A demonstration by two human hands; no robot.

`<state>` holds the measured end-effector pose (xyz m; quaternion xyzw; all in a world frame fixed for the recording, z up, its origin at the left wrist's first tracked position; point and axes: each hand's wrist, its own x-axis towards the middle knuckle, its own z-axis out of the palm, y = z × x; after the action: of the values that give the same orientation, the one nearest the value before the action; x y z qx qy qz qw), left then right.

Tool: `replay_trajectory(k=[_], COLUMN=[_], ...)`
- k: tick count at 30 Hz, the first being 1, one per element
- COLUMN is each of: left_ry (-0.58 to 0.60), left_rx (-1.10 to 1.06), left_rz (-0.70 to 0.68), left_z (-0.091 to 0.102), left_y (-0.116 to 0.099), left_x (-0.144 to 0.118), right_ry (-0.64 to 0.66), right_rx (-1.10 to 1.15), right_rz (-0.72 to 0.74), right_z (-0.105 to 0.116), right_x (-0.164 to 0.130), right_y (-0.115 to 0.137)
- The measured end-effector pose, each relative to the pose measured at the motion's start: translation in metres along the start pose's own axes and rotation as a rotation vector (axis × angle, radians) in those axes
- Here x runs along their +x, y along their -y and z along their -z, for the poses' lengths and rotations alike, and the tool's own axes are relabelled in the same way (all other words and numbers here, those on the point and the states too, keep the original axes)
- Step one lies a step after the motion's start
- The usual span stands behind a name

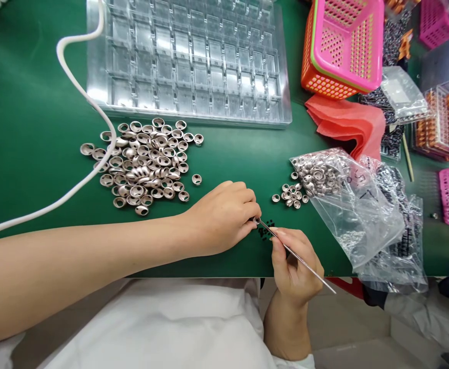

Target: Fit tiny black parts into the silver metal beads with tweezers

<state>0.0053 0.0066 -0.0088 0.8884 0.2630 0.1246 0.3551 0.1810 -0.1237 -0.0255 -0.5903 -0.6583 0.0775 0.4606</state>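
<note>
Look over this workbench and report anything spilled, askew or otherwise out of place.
A few metal caps lie loose on the green mat at the mouth of the clear bag, as if spilled. A white cable runs over the edge of the larger cap pile. Tiny black bits lie scattered near the tweezers.

1. The left arm is bare and reaches in from the lower left, lying across the front of the view, with the forearm nearly level.
2. The left hand [222, 218] is palm down, its fingers curled in and the fingertips pinched together at its right edge.
3. The right hand [293, 264] rises from below with its wrist bent, its fingers closed in a pen-like grip.
4. The two hands sit just beside each other, fingertips nearly meeting.
</note>
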Motion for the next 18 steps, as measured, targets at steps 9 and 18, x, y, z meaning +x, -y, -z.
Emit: replay_trajectory(k=[9, 18], left_ry=[-0.005, -0.008], left_rx=[-0.007, 0.007], left_rz=[-0.002, -0.006], left_z=[-0.0008, -0.0009], left_y=[0.0002, 0.0002], left_x=[-0.0006, -0.0002], right_ry=[-0.004, -0.061], right_rx=[0.004, 0.034], right_rz=[0.002, -0.021], right_z=[0.0006, -0.0018], right_x=[0.0004, -0.001], right_y=[0.0005, 0.0005])
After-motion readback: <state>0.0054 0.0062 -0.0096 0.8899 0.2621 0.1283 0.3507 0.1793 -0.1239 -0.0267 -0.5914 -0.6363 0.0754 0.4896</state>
